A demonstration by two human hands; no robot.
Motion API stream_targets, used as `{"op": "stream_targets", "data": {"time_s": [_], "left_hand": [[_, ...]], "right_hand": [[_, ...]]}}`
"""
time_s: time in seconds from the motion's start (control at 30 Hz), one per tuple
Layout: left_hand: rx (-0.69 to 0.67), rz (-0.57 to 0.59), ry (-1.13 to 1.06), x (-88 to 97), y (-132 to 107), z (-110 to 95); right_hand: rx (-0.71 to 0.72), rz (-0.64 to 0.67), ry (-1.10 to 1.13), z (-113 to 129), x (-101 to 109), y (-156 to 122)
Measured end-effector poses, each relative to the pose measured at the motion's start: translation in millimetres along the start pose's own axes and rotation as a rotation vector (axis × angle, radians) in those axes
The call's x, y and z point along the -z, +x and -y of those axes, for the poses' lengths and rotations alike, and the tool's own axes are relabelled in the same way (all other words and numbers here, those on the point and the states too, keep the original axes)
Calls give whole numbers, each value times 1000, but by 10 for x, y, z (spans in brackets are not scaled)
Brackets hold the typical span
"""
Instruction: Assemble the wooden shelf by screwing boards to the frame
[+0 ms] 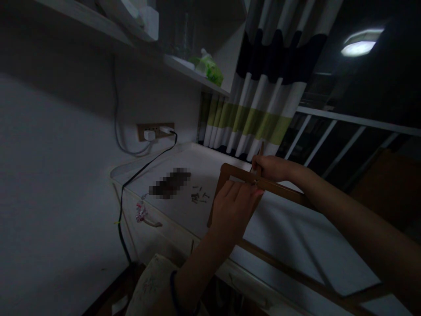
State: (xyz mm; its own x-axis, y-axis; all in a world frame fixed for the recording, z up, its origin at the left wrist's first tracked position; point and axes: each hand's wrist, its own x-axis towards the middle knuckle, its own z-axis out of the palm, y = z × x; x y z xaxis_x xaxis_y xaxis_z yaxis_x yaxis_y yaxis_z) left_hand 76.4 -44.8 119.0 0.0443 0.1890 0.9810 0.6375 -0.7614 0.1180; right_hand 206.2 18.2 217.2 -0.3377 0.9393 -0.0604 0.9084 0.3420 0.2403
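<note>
A brown wooden frame [289,192] with a rounded corner stands on the white desktop, its long bar running off to the right. My left hand [232,208] is closed over the frame near its corner, fingers curled around the wood. Just beyond it, my right hand [271,168] has its fingers pinched around a thin brown wooden strip [262,148], which pokes up above them. Both hands meet close to a joint in the frame; the right fingertips are partly hidden. Several loose screws [199,195] lie on the desktop left of the frame.
A blurred-out dark object [169,183] lies on the white desktop [197,160] near a wall socket [156,131] with plugs and a black cable [144,166]. Above hangs a shelf [197,74] holding a green packet [212,70]. A striped curtain [256,96] and white railing [355,120] stand behind.
</note>
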Motion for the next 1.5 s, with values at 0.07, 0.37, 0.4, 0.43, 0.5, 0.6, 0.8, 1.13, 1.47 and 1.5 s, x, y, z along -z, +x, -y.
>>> {"op": "stream_targets", "data": {"time_s": [0.07,0.37,0.4,0.43,0.5,0.6,0.8,1.13,1.47,1.5], "left_hand": [[7,9,-8,-7,18,0],[212,101,-106,19,126,0],[231,118,-116,33,140,2],[244,135,-127,47,152,3],[256,166,-141,68,166,4],[243,191,-140,77,166,1],[250,180,-164,63,172,4],[432,284,-237,75,230,44],[278,349,-311,131,151,111],[269,349,-330,142,145,117]], "right_hand": [[-3,-3,-2,6,9,-5],[5,-4,8,10,7,-19],[3,-4,9,10,8,-21],[0,-3,9,10,11,-24],[1,-2,9,10,17,-28],[7,-5,8,9,20,-30],[12,-9,5,-6,-2,-11],[-7,-6,-6,0,-9,-7],[0,-19,12,9,-7,-6],[1,-20,12,9,-5,-7]]}}
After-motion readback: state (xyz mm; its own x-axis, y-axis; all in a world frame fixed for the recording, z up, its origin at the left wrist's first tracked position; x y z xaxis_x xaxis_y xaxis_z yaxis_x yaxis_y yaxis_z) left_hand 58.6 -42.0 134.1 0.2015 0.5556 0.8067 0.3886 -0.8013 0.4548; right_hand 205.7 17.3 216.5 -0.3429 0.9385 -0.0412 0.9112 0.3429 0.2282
